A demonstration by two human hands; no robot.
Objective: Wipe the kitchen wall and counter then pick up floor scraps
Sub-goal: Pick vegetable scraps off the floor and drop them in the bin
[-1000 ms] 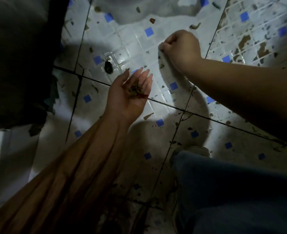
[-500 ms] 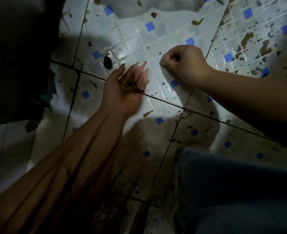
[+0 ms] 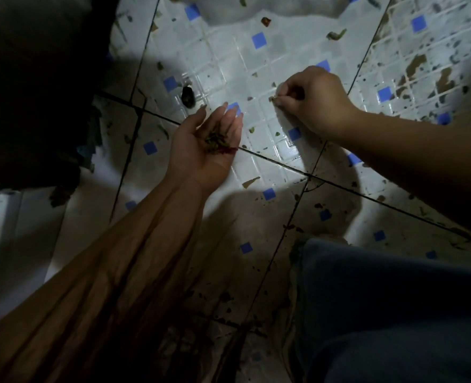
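Note:
My left hand [image 3: 201, 145] lies palm up just above the floor, fingers nearly straight, carrying a small heap of green and red scraps [image 3: 216, 142]. To its right my right hand [image 3: 316, 102] is curled, thumb and fingers pinching a tiny scrap [image 3: 272, 98] at the tile surface. More scraps lie loose on the white-and-blue tiled floor [image 3: 256, 64]: a green bit [image 3: 252, 130] between the hands, a brown sliver [image 3: 250, 182] below them, a curled green piece [image 3: 336, 34] and a reddish piece [image 3: 266, 21] farther off.
A dark oval object [image 3: 188, 96] sits on the tile left of my left fingertips. A dark mass [image 3: 35, 87] fills the upper left. My knee in blue denim [image 3: 394, 308] takes up the lower right. Dirty, stained tiles [image 3: 428, 64] spread at upper right.
My right hand has drawn down and toward me from the upper tiles and now pinches a scrap. My left hand has kept its palm-up pose with the heap.

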